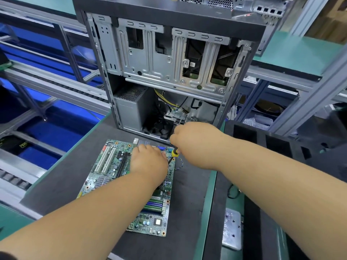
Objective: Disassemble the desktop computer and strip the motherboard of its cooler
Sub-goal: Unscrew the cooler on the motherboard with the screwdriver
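Head view: worktop (65,177) dark.
Computer case (169,72): open, far.
Motherboard (112,166): flat, near the case.
Left hand (148,162): resting on the board, fingers hidden.
Right hand (195,137): gripping a screwdriver (174,153).

Blue bins (47,132) sit under an aluminium frame (56,87) on the left — a silver metal plate (231,228) lies near right, beside a black cable (232,192).
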